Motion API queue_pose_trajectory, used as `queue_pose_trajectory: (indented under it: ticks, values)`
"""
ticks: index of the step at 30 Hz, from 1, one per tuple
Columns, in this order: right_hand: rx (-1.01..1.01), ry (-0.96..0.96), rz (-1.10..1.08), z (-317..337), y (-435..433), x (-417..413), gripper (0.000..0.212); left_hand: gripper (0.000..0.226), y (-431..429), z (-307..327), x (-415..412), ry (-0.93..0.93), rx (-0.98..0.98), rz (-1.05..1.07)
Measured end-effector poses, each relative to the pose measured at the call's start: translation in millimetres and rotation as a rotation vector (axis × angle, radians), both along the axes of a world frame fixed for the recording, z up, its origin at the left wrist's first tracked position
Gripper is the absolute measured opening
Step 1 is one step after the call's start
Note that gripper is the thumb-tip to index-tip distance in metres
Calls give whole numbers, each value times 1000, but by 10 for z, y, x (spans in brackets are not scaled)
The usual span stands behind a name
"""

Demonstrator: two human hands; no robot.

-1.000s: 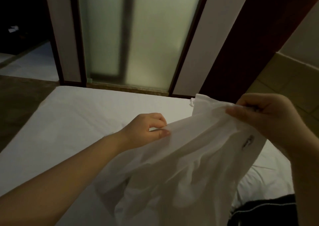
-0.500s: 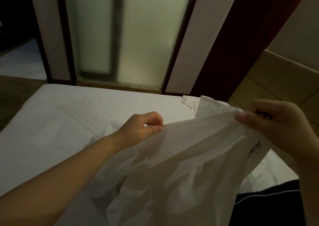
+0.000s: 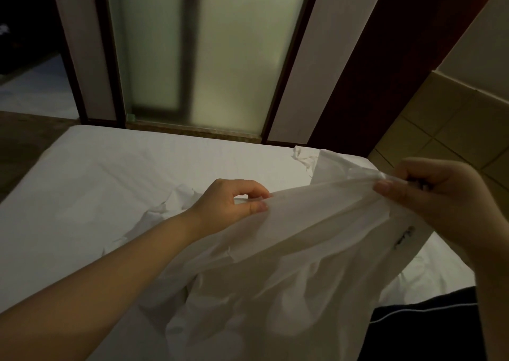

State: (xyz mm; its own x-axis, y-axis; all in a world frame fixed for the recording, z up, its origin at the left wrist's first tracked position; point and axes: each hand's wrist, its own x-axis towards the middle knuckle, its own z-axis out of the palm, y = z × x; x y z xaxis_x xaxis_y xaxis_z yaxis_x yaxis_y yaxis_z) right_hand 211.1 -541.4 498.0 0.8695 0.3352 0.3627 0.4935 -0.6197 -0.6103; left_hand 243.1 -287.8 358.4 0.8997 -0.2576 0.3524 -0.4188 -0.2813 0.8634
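**Both hands pinch a white garment above the bed**

The left hand [image 3: 234,203] is closed narrowly. Its thumb and forefinger meet in a pinch on the upper edge of a white garment [image 3: 289,264], and the other fingers curl in behind them. A small gap shows between the thumb and the bent forefinger. The bare left forearm reaches in from the lower left corner and rises across the frame, with the wrist roughly straight.

The right hand [image 3: 440,195] grips the same edge further to the right and slightly higher. The thumb lies flat on the near face of the cloth, and the fingers are folded over the bunched fabric from behind. This hand is close to the camera, and its wrist leaves the frame at the right edge.

The garment's edge is drawn fairly taut between the two hands. The rest hangs down in loose folds toward the viewer and reaches the white bed sheet [image 3: 110,181] below. A small dark mark [image 3: 403,236] shows on the fabric just under the right hand.

A dark cloth with a thin white stripe [image 3: 413,327] lies at the lower right. A frosted glass door [image 3: 220,57] stands beyond the bed, beside a tiled wall [image 3: 454,129].
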Motion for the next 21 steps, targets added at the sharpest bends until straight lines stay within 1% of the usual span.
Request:
queue_pose_trajectory:
  ticks: [5,8,10,12,15,16,19,21]
  values:
    - [-35,-50,-2,-55,-22,49,64,24,-64,-65,49,4,-23,38]
    - [-78,-72,-6,-88,-52,72,65,19,-89,-106,92,-39,-2,39]
    - [-95,-61,-11,-102,-65,72,63,14,-101,-119,112,-32,9,48]
    - [-120,-55,-27,-121,-88,73,57,16,-87,-107,119,-32,-14,67]
    - [-238,-47,-115,-201,-147,164,30,18,14,20,127,-67,-37,107]
    - [-272,-28,-156,-237,-163,214,25,18,64,99,136,-66,-33,118]
    - [-321,14,-256,-299,-140,389,25,25,211,419,149,-54,52,113]
    - [-287,-61,-274,-243,-48,496,26,27,294,704,129,-70,42,106]
